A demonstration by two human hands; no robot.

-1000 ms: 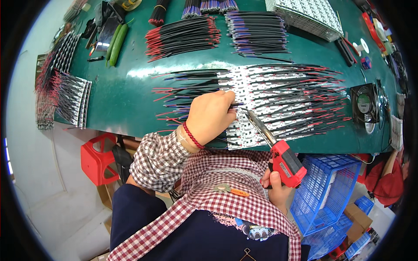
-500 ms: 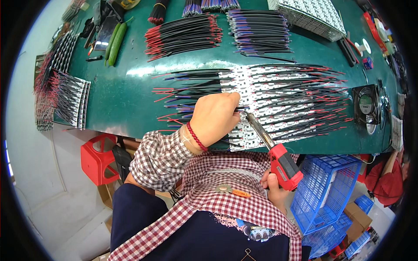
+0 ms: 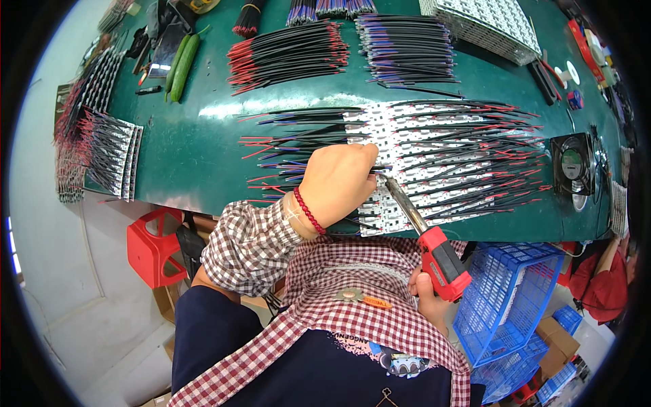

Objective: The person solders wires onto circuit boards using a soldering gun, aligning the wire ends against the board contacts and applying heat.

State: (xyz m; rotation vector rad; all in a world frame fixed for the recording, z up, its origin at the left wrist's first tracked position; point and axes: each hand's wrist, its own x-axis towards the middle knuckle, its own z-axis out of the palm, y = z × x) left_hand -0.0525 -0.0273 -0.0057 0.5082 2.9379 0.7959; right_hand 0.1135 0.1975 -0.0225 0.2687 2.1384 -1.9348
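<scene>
Left hand [image 3: 339, 184] over the white board panel [image 3: 375, 129] on the green counter [image 3: 183, 152], grip pinched together on a dark wire [image 3: 384, 168]; hidden part of the wire can't be told. Wire end pokes out right of the fingertips, long axis roughly left-right. Right hand [image 3: 427, 298] clamped around the red-black soldering tool [image 3: 442, 261], which slants up-left from the handle, tip just below the wire end; contact unclear. Left hand much nearer the wire, right hand well back.
</scene>
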